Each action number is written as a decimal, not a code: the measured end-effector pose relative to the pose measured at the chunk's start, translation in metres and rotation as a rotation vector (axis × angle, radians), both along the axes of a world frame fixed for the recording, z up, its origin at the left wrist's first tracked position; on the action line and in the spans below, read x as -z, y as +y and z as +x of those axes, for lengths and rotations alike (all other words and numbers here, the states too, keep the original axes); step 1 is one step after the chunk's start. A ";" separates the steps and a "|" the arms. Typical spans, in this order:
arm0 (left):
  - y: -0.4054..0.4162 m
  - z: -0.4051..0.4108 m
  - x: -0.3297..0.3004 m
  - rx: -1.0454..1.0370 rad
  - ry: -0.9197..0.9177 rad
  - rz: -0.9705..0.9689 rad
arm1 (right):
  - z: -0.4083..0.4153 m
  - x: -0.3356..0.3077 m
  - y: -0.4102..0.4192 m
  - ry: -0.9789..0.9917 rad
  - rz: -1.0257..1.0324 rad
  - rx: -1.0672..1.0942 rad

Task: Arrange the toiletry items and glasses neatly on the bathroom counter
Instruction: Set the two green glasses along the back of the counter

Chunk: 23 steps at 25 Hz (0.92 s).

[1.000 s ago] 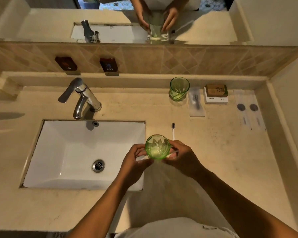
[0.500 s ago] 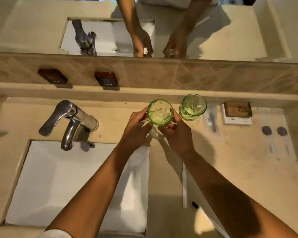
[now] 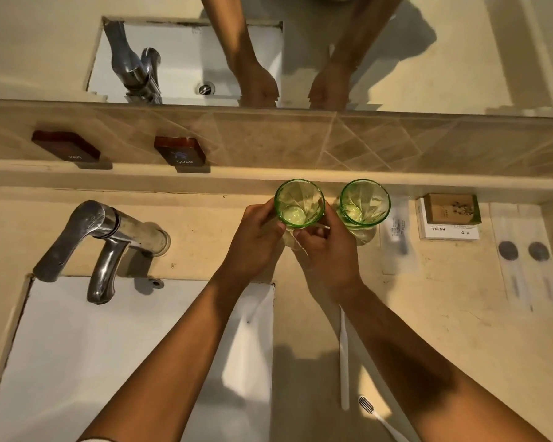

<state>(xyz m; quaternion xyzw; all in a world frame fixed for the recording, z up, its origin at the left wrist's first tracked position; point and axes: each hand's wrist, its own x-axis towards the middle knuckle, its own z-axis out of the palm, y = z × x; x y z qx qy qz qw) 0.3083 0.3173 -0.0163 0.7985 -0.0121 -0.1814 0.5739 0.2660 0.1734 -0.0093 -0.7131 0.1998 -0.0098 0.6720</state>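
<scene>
Two green glasses stand side by side at the back of the beige counter. My left hand and my right hand both grip the left green glass from either side. The second green glass stands free just to its right, nearly touching. A white toothbrush lies on the counter under my right forearm, and the head of another toothbrush shows below it.
A wrapped toiletry packet, a stacked soap box and a flat sachet with two dark discs line the back right. The chrome tap and white sink lie left. A ledge and mirror rise behind.
Both hands carried the glass from the counter's front edge to the back, setting it next to the other glass. The view moved forward with them.
</scene>
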 end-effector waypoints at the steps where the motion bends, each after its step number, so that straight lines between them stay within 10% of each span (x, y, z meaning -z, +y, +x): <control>1: 0.000 0.000 0.001 -0.001 0.002 0.003 | 0.001 0.001 -0.001 -0.001 0.001 -0.007; 23: 0.004 0.007 0.020 -0.007 0.029 -0.008 | 0.012 0.036 0.002 0.020 -0.054 0.006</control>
